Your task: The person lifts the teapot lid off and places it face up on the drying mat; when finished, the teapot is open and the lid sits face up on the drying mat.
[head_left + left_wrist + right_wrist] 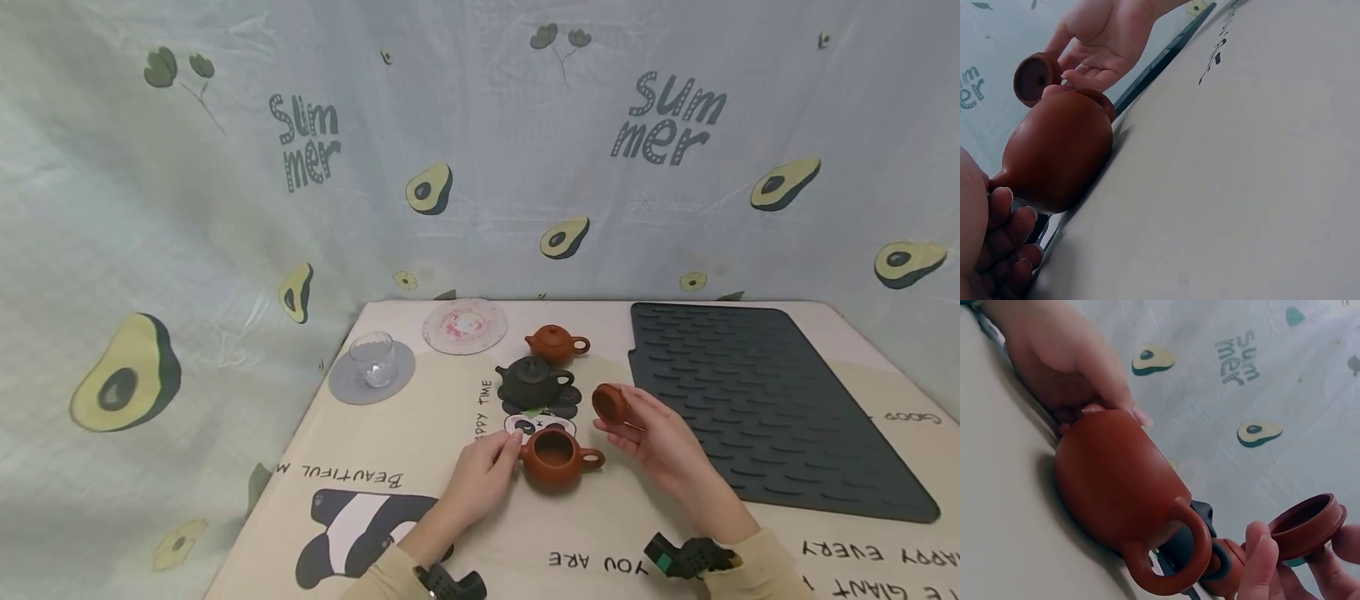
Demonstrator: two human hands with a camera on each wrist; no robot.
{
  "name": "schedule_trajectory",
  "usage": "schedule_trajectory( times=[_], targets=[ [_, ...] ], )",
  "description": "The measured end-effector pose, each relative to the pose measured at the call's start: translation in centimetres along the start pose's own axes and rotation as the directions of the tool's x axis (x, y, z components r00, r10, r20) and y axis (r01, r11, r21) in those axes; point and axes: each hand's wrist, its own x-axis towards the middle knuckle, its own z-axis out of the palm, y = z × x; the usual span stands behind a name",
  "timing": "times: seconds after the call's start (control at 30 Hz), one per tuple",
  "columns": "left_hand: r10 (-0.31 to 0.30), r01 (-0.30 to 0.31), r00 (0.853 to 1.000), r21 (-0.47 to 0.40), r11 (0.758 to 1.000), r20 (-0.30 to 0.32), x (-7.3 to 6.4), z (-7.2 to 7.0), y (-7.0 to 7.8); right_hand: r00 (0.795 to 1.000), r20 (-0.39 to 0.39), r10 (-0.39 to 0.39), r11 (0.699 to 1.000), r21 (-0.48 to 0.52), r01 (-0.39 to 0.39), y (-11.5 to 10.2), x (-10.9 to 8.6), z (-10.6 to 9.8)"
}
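Note:
A reddish-brown clay teapot (551,477) without its lid stands on the table, its dark inside showing and its handle toward the right. My left hand (478,475) pinches its spout between thumb and fingers; in the left wrist view the fingers (1013,228) curl under the spout. Up and to the right of the pot, my right hand (667,446) holds the small round lid (611,404) in its fingertips, off the table. The lid (1309,528) is tipped so its hollow underside shows. Just behind stands a black teapot (529,380), lid on.
Behind the black pot is another reddish-brown teapot (553,343) with its lid on. A clear glass cup (373,358) stands on a grey round coaster (343,387) at the left. A patterned round mat (465,327) lies at the back, a dark ridged mat (750,400) at the right.

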Motion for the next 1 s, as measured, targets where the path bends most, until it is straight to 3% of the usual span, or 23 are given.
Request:
schedule_trajectory(
  times=[0.1, 0.27, 0.47, 1.0],
  targets=[
    [0.000, 0.000, 1.000, -0.002, 1.000, -0.003, 0.1, 0.1, 0.0, 1.000, 0.028, 0.003, 0.999, 0.039, -0.004, -0.1, 0.0, -0.3],
    [-0.006, 0.006, 1.000, -0.015, 1.000, 0.006, 0.2, 0.2, 0.0, 0.999, 0.036, -0.011, 1.000, 0.017, 0.010, -0.2, -0.2, -0.6],
    [-0.020, 0.021, 1.000, -0.015, 1.000, 0.010, 0.0, -0.1, 0.1, 0.999, -0.004, -0.046, 0.998, -0.032, 0.046, -0.1, -0.1, -0.7],
    [-0.035, 0.035, 0.999, -0.010, 0.999, 0.018, 0.0, -0.2, 0.0, 0.991, -0.054, -0.125, 0.990, 0.053, 0.128, -1.3, -0.9, -2.7]
  ],
)
